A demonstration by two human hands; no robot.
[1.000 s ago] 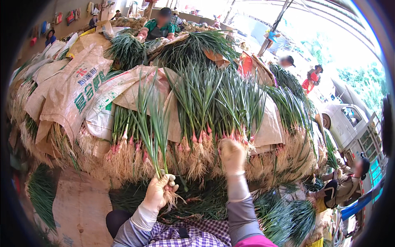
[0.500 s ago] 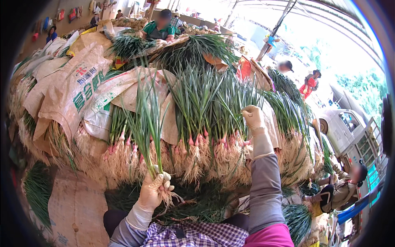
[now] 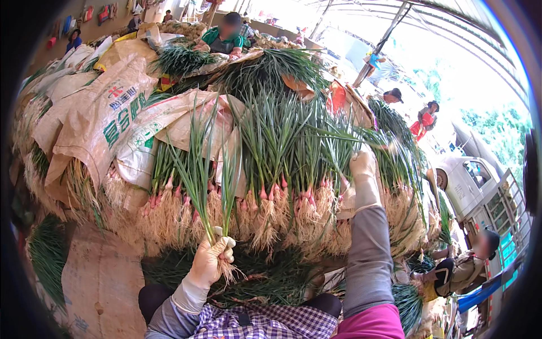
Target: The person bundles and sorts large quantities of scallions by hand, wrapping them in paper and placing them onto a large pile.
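My left hand (image 3: 210, 261), in a pale glove, is closed round a few stalks of green garlic (image 3: 199, 169) just above the roots. Their long leaves stand upright, and pale roots hang below the fist. Farther right and higher, my right hand (image 3: 363, 165), also gloved, is closed at the leaves of the heap. Blurred green garlic leaves (image 3: 339, 135) run to its fingers, and its grip is partly hidden. In front of me lies a row of green garlic (image 3: 268, 147) with pink bulbs and long, straw-coloured roots.
Woven sacks (image 3: 99, 113) cover the heap's left side. Loose green leaves (image 3: 254, 282) lie by my knees, next to a flat sack (image 3: 101, 282). A person in green (image 3: 224, 39) is behind the heap; another person (image 3: 474, 263) sits at right near a white truck (image 3: 468, 181).
My right hand has moved a little right and down, and leaves near it are blurred by motion. The left hand keeps its stalks, whose leaves have spread slightly apart.
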